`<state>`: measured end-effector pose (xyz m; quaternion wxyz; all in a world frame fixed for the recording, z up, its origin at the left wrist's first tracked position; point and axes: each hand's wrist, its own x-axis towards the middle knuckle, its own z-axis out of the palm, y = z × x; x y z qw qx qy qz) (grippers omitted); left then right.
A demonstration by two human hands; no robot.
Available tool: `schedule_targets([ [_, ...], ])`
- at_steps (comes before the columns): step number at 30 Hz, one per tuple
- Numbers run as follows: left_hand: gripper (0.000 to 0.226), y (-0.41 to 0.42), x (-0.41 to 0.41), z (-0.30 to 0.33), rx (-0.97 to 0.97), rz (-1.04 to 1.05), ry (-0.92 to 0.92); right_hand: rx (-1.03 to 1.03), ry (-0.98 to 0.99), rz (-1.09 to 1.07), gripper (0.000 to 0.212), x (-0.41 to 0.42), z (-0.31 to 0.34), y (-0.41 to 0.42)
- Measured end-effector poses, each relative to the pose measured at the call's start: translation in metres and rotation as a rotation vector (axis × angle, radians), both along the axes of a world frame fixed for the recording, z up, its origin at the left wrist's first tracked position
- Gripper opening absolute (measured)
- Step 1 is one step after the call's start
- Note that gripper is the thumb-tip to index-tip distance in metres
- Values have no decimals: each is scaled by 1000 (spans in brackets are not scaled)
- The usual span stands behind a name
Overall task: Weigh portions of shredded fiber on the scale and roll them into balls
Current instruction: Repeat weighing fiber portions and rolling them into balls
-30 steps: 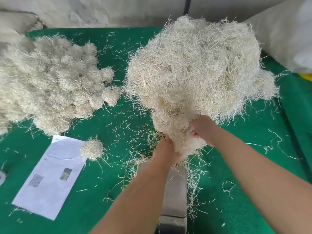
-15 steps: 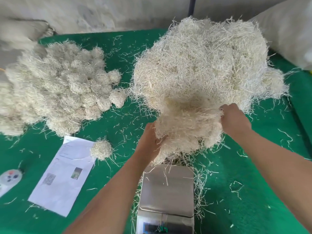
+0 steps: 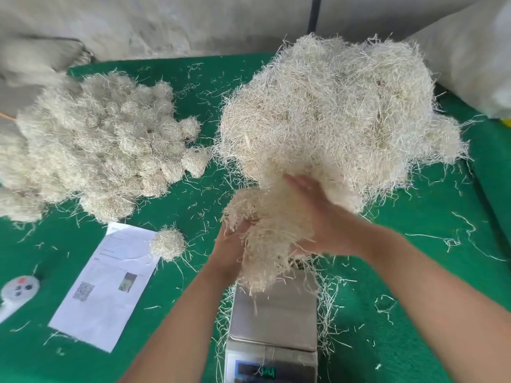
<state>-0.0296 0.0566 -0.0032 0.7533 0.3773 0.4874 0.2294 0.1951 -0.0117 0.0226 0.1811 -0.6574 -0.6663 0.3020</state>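
Both hands on fiber clump (image 3: 265, 244) above scale (image 3: 273, 308): left hand (image 3: 229, 241) cupped beneath, right hand (image 3: 320, 217) flat against side. Light, springy, sheds strands; best cradled underneath.

1. A clump of shredded fiber (image 3: 272, 233), pale cream and stringy, is held between the left hand (image 3: 229, 241) and the right hand (image 3: 320, 217), its loose ends hanging over the back of the scale (image 3: 273, 322).
2. The scale has a bare steel platform and a lit display at its near edge.
3. A big loose heap of fiber (image 3: 340, 117) lies behind the clump.
4. A pile of rolled balls (image 3: 102, 145) lies to the left; one single ball (image 3: 168, 243) rests nearer, apart from it.
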Motion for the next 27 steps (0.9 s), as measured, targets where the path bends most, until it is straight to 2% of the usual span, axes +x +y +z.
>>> schedule_targets([
  [1,28,-4,2,5,-20,-33,-53,-27,51,32,119,-16,-13,3],
  [3,17,-6,2,13,-6,-17,-88,-57,48,-43,93,-28,-32,9],
  [5,19,-5,-2,16,84,-33,-38,5,-208,-120,89,-22,-46,11],
  [7,12,-4,-7,15,97,-52,67,63,-377,-192,66,-13,-47,9],
  [9,19,-1,-12,10,197,-108,240,72,-478,-225,46,-2,-49,9],
  [12,20,-1,-21,2,289,-194,333,64,-579,-239,50,9,-53,14],
  [17,31,-2,-22,-13,322,-122,405,26,-505,-258,63,20,-60,22],
  [19,35,-4,-17,-12,290,35,330,-6,-429,-224,67,17,-65,21],
  [22,27,-9,-8,-2,279,140,71,-97,-353,-141,72,7,-77,15],
  [24,27,-10,2,1,119,226,-120,-135,-324,-152,72,4,-82,12],
  [27,22,-12,11,-4,-43,403,-159,-96,-187,-257,71,7,-84,13],
])
